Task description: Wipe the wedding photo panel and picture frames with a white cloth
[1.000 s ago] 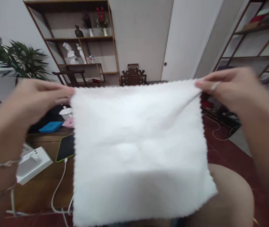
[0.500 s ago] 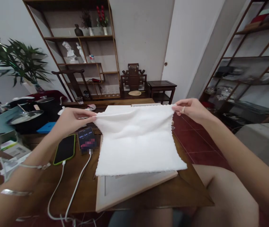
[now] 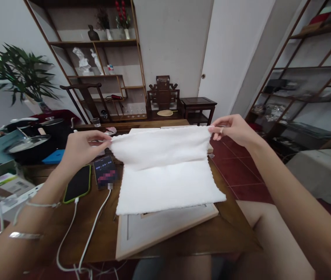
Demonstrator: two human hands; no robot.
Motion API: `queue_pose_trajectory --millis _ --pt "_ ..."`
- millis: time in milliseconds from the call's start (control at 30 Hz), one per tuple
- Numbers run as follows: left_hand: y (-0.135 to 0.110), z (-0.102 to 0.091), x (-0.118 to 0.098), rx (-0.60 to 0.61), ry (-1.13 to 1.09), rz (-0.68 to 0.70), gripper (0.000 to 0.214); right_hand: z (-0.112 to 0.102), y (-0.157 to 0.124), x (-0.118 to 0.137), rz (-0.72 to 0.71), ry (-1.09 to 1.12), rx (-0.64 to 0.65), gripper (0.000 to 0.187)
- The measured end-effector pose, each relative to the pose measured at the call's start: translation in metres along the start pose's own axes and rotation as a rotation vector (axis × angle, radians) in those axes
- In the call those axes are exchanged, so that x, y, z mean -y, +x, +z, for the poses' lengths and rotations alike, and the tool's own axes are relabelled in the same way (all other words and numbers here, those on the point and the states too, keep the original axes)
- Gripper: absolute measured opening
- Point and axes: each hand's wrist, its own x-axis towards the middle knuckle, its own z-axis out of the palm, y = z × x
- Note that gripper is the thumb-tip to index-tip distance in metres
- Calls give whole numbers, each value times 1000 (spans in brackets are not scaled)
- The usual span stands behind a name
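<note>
A white cloth [image 3: 165,171] with scalloped edges is stretched out in front of me. My left hand [image 3: 87,146] pinches its far left corner, and my right hand [image 3: 232,130] pinches the far right corner. Between them the far edge is lifted, and a crease runs across the middle. Beneath the cloth lies a light wooden picture frame [image 3: 165,235] with a white mount, set at an angle on the brown table [image 3: 223,237]. The cloth hides most of the frame; only its near part shows.
Left of the cloth lie a phone with a timer [image 3: 105,171] and a phone in a green case [image 3: 78,183], both with white cables. Farther left stand a lidded pan [image 3: 29,144], a blue box [image 3: 53,156] and an opened carton [image 3: 11,177]. A glass [image 3: 96,122] stands behind.
Both hands keep hold of the cloth's corners. The cloth's far part now bulges and folds toward me, with a clearer crease across it. The view has shifted slightly.
</note>
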Motion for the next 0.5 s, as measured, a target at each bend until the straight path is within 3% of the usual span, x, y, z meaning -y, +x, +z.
queue_pose_trajectory --millis 133,267,400,500 --pt "-16 -6 -3 35 76 294 19 4 -17 -6 -45 76 -15 23" --pt "-51 -13 -4 137 220 521 25 6 -57 -19 -48 40 30 32" --pt "-96 -10 -1 199 269 615 25 10 -110 -30 -166 -171 14 12" --pt "-122 -2 3 203 340 587 27 18 -142 -38 -204 -260 1 10"
